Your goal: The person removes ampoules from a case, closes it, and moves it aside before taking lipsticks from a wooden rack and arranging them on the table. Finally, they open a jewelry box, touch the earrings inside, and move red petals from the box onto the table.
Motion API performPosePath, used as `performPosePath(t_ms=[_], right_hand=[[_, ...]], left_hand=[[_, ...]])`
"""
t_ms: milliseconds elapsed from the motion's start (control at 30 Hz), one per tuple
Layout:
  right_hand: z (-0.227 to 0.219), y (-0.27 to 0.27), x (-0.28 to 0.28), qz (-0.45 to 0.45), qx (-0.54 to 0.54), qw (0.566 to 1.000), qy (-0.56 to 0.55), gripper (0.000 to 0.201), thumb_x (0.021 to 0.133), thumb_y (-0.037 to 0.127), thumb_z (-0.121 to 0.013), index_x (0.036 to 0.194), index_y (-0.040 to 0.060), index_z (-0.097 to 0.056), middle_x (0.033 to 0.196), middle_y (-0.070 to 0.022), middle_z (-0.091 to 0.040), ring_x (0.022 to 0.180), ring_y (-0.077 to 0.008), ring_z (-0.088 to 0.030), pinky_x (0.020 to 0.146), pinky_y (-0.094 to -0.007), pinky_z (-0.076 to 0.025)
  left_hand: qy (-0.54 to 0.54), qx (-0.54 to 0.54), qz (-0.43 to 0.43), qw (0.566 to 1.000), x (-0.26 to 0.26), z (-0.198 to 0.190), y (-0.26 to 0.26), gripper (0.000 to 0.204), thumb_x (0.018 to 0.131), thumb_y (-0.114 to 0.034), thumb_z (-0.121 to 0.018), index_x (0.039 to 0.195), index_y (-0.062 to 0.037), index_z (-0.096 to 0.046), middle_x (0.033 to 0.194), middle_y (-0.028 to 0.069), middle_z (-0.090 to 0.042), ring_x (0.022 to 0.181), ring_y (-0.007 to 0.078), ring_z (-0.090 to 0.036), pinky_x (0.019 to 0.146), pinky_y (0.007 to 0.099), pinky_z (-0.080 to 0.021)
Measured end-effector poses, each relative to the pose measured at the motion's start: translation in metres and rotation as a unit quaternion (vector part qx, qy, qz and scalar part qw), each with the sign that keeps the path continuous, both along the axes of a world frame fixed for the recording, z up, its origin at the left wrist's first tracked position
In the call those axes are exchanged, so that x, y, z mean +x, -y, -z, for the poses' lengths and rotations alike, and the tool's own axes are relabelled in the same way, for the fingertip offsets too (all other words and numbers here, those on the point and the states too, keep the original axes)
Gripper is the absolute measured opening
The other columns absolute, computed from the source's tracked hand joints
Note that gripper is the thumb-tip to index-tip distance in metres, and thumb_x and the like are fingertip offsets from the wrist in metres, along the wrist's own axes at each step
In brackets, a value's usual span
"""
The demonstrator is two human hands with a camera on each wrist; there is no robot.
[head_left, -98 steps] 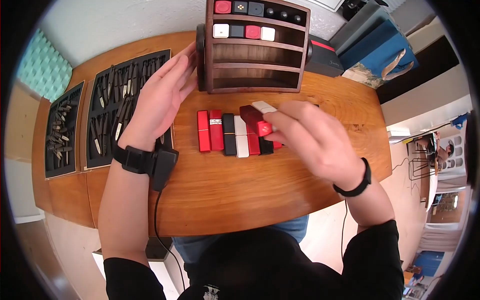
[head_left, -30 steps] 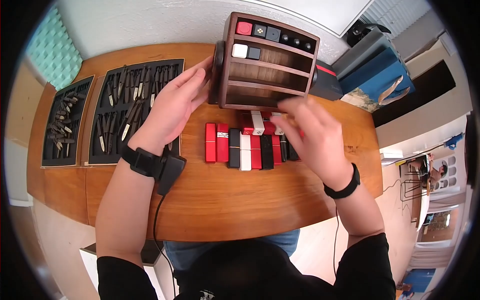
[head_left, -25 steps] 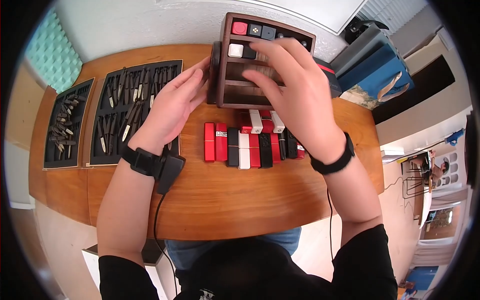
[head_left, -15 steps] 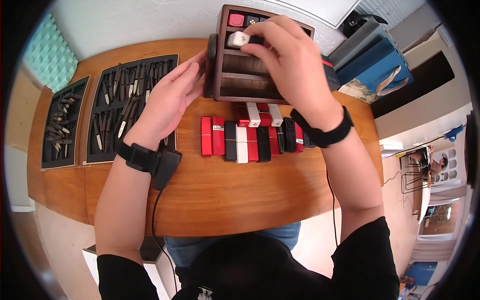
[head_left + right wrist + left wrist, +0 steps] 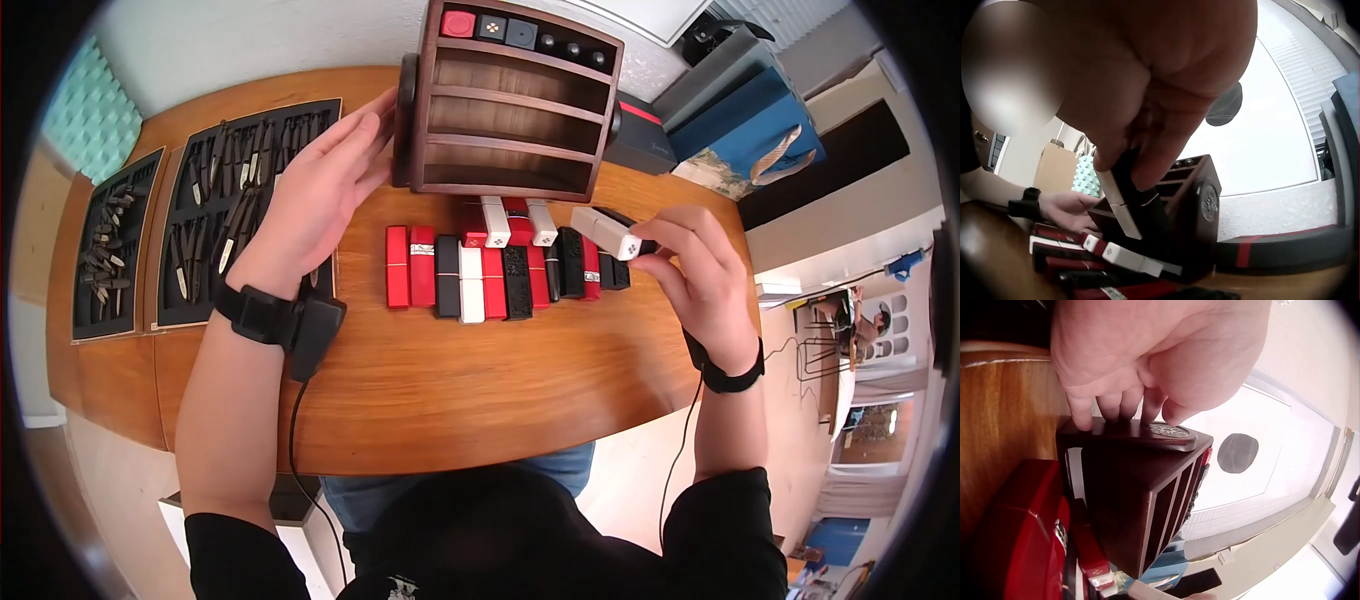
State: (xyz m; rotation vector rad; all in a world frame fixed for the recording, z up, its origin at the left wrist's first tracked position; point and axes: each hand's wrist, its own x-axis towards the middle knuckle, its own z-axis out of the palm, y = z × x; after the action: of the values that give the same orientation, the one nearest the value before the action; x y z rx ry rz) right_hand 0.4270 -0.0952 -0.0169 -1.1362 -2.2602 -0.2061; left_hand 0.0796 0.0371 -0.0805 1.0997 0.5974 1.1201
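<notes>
In the head view my right hand (image 5: 705, 270) pinches a white lipstick tube (image 5: 603, 233) and a black one (image 5: 645, 246) side by side, above the right end of a row of lipstick tubes (image 5: 471, 285). The right wrist view shows thumb and fingers on the upper ends of the white tube (image 5: 1124, 219) and black tube (image 5: 1147, 212). My left hand (image 5: 335, 185) lays extended fingers on the left side of a dark wooden rack (image 5: 510, 141), near its carved disc (image 5: 1169, 430). Only the rack's top shelf bears tubes (image 5: 521, 33); the lower shelves are bare.
Red and white tubes (image 5: 518, 222) lie behind the front row, close below the rack. Two black trays (image 5: 200, 225) of slim dark pieces lie to the left. A black box (image 5: 640, 140) and a blue bag (image 5: 745, 125) stand at the back right.
My right hand reached to the second shelf, took the white and black tubes, and carried them down to the right. Earlier, red and white tubes left that shelf for the table. The left hand stays.
</notes>
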Motion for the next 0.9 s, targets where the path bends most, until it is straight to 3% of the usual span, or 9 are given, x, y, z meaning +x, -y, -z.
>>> performPosePath(t_ms=[167, 367, 467, 567, 633, 700, 767, 833, 900], right_hand=[[0.019, -0.011, 0.007, 0.039, -0.017, 0.999, 0.014, 0.026, 0.086, 0.005, -0.082, 0.110, 0.0055, -0.072, 0.105, -0.0103, -0.068, 0.090, -0.0315, -0.070, 0.075, -0.0398, -0.057], [0.042, -0.038, 0.004, 0.005, -0.029, 0.999, -0.019, 0.022, 0.089, 0.007, -0.081, 0.109, 0.0071, -0.072, 0.104, -0.0098, -0.064, 0.088, -0.0323, -0.069, 0.076, -0.0402, -0.056], [0.040, -0.045, 0.008, -0.013, -0.133, 0.990, -0.054, 0.022, 0.090, 0.009, -0.083, 0.109, 0.0056, -0.072, 0.101, -0.0100, -0.067, 0.084, -0.0284, -0.071, 0.075, -0.0376, -0.057], [0.039, -0.063, 0.024, -0.035, -0.223, 0.962, -0.154, 0.022, 0.096, 0.015, -0.083, 0.108, 0.0003, -0.074, 0.089, -0.0089, -0.074, 0.078, -0.0149, -0.072, 0.072, -0.0310, -0.059], [0.042, -0.085, 0.040, -0.008, -0.259, 0.911, -0.322, 0.019, 0.099, 0.016, -0.081, 0.107, -0.0003, -0.074, 0.091, -0.0058, -0.076, 0.079, -0.0144, -0.072, 0.073, -0.0292, -0.059], [0.047, -0.109, 0.061, -0.020, -0.243, 0.905, -0.347, 0.023, 0.105, 0.022, -0.074, 0.110, 0.0002, -0.073, 0.096, -0.0039, -0.075, 0.084, -0.0150, -0.071, 0.078, -0.0283, -0.058], [0.058, -0.127, 0.076, -0.080, -0.314, 0.758, -0.566, 0.028, 0.109, 0.028, -0.068, 0.114, 0.0010, -0.072, 0.100, -0.0043, -0.075, 0.089, -0.0139, -0.070, 0.082, -0.0276, -0.057], [0.072, -0.134, 0.092, -0.087, -0.348, 0.726, -0.587, 0.030, 0.111, 0.031, -0.064, 0.116, 0.0020, -0.071, 0.104, -0.0036, -0.073, 0.093, -0.0130, -0.069, 0.085, -0.0272, -0.056], [0.084, -0.137, 0.100, -0.030, -0.415, 0.679, -0.606, 0.029, 0.111, 0.031, -0.065, 0.113, 0.0025, -0.072, 0.104, -0.0034, -0.073, 0.092, -0.0128, -0.070, 0.085, -0.0263, -0.057]], left_hand=[[-0.002, -0.005, 0.000, 1.000, 0.001, -0.001, 0.001, 0.051, 0.118, -0.027, -0.046, 0.163, -0.0034, -0.044, 0.163, 0.0083, -0.052, 0.154, 0.0190, -0.044, 0.127, 0.0394, -0.036], [-0.011, -0.009, -0.014, 1.000, 0.002, -0.005, 0.004, 0.053, 0.118, -0.027, -0.045, 0.165, -0.0011, -0.040, 0.166, 0.0106, -0.048, 0.156, 0.0208, -0.043, 0.128, 0.0399, -0.036], [-0.019, -0.003, -0.002, 1.000, 0.000, -0.004, 0.003, 0.058, 0.117, -0.028, -0.048, 0.167, -0.0009, -0.035, 0.170, 0.0105, -0.041, 0.159, 0.0240, -0.037, 0.129, 0.0449, -0.032], [-0.022, -0.005, -0.003, 1.000, 0.001, -0.003, 0.003, 0.057, 0.117, -0.028, -0.048, 0.167, -0.0018, -0.035, 0.170, 0.0102, -0.041, 0.159, 0.0240, -0.036, 0.129, 0.0445, -0.032], [-0.023, -0.008, -0.016, 1.000, 0.001, -0.004, 0.004, 0.056, 0.117, -0.028, -0.049, 0.166, -0.0032, -0.038, 0.168, 0.0092, -0.044, 0.157, 0.0236, -0.040, 0.128, 0.0437, -0.034], [-0.020, -0.014, -0.017, 1.000, 0.001, -0.002, 0.002, 0.055, 0.117, -0.028, -0.049, 0.165, -0.0041, -0.039, 0.167, 0.0085, -0.046, 0.155, 0.0230, -0.042, 0.126, 0.0431, -0.036], [-0.008, -0.026, -0.021, 0.999, 0.001, -0.001, 0.001, 0.052, 0.117, -0.027, -0.049, 0.164, -0.0056, -0.042, 0.163, 0.0067, -0.051, 0.151, 0.0215, -0.047, 0.123, 0.0416, -0.039], [-0.003, -0.027, -0.025, 0.999, 0.001, -0.001, 0.002, 0.052, 0.117, -0.026, -0.048, 0.164, -0.0052, -0.042, 0.163, 0.0065, -0.051, 0.151, 0.0215, -0.047, 0.123, 0.0415, -0.039], [-0.023, -0.023, -0.033, 0.999, 0.002, -0.004, 0.003, 0.053, 0.117, -0.027, -0.047, 0.165, -0.0050, -0.040, 0.165, 0.0070, -0.049, 0.153, 0.0218, -0.046, 0.123, 0.0418, -0.038]])
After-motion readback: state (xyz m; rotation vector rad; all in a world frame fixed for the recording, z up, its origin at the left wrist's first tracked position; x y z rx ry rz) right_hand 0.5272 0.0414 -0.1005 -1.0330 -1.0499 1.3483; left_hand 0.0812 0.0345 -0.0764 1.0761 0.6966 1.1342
